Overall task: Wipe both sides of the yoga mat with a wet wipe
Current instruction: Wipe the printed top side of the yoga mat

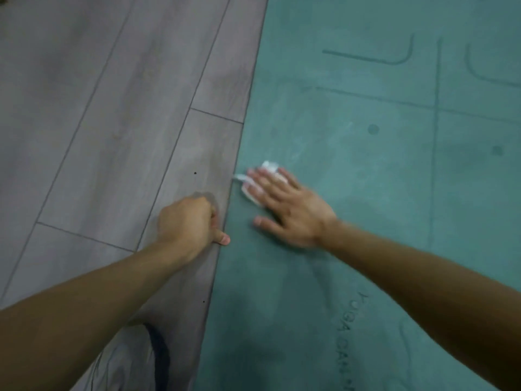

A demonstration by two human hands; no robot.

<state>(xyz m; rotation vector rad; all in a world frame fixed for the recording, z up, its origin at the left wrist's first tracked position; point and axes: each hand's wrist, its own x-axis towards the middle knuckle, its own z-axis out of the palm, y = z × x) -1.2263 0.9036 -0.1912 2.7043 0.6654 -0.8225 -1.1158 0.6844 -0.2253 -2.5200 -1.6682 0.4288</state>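
A teal yoga mat (380, 170) with printed alignment lines and lettering lies flat on the floor, filling the right half of the view. My right hand (287, 204) lies flat with straight fingers on a white wet wipe (269, 167), pressing it onto the mat near the mat's left edge. The wipe shows only past my fingertips. My left hand (189, 221) is a fist resting on the floor just left of the mat's edge, thumb pointing toward the mat. It holds nothing that I can see.
Grey wood-look plank flooring (98, 122) covers the left half. A bit of my grey clothing with a dark stripe (152, 351) shows at the bottom, beside the mat's edge.
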